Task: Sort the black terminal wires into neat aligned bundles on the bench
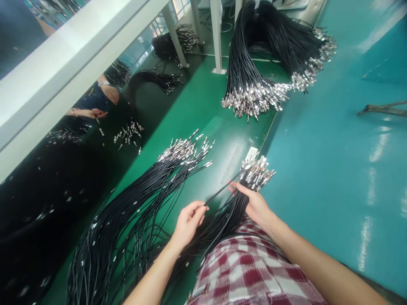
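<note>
Head view: one bunch of black wires (233,205) is near the edge of the green bench (203,116), just above the checkered cloth (254,271). Right hand (254,201) curls partly open around the bunch. Left hand (190,218) is nearly closed, pinching one thin wire (222,188). More wires (124,203) lie to the left.

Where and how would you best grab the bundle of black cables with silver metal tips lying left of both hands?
I'd grip the black cable bundle just behind its silver metal tips, coming down from above, fingers curling across the cables. They run close together there, whereas lower in the picture they spread wide. A few stray to the right and would probably need gathering in.
</note>
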A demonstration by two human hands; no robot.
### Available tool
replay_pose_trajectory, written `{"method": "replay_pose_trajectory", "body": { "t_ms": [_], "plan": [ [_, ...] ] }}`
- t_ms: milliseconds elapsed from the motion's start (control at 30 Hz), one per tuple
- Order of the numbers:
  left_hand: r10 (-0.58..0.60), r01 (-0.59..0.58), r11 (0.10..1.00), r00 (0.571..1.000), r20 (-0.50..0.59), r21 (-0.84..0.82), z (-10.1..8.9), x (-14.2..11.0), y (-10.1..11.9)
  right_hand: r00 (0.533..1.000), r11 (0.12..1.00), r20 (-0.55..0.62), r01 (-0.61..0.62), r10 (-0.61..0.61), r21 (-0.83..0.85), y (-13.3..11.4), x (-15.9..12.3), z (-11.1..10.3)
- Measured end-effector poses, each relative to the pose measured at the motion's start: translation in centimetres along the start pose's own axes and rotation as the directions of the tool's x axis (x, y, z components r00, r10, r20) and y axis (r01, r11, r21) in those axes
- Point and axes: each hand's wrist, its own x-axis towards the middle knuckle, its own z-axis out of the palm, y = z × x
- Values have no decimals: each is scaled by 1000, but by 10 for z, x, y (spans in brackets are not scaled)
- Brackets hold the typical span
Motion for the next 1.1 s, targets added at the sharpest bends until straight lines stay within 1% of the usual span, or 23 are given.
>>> {"method": "replay_pose_trajectory", "body": {
  "t_ms": [100, 200, 333, 400, 467, 533, 600, 667, 733, 833, 933, 1033, 1100],
  "plan": [
    [-107, 108, 994, 991, 77, -18, -1, -14, -10, 999, 1000, 45, 25, -26, 8, 0, 0, 2],
    [-172, 178, 984, 974, 147, -28, 1, -20, -20, 997, 998, 52, 56, -55, -23, 2, -1, 1],
    [-218, 231, 971, 963, 161, -65, 2, -26, -28, 997, 997, 12, 74, -73, -39, 4, -1, -1],
    [-227, 242, 965, 964, 139, -101, 4, -29, -29, 996, 996, -9, 84, -85, -31, 4, -1, 0],
    [-231, 243, 958, 968, 96, -154, 7, -30, -27, 996, 995, -13, 83, -83, -46, 4, -3, 0],
    [-227, 233, 951, 972, 51, -205, 12, -28, -25, 997, 995, -12, 74, -75, -73, 4, -4, 1],
    [-202, 204, 956, 979, 30, -209, 19, -25, -23, 997, 994, -25, 77, -80, -83, 4, -6, 2],
    [-151, 152, 981, 988, 15, -121, 28, -21, -22, 994, 991, -29, 102, -104, -85, 4, -7, 3],
    [-98, 98, 995, 995, -10, 27, 37, -17, -24, 992, 989, -24, 122, -125, -87, 5, -7, 4],
    [-54, 65, 978, 997, -62, 197, 51, -14, -30, 992, 991, -26, 120, -122, -65, 5, -7, 5],
    [-71, 96, 970, 991, -117, 223, 60, -12, -38, 995, 993, -5, 97, -97, -65, 4, -8, 3],
    [-128, 150, 973, 983, -134, 173, 62, -12, -44, 994, 990, 52, 96, -91, -105, 2, -10, 1],
    [-129, 153, 973, 981, -144, 174, 63, -12, -42, 991, 989, 79, 115, -108, -95, 1, -12, 1]
  ]
}}
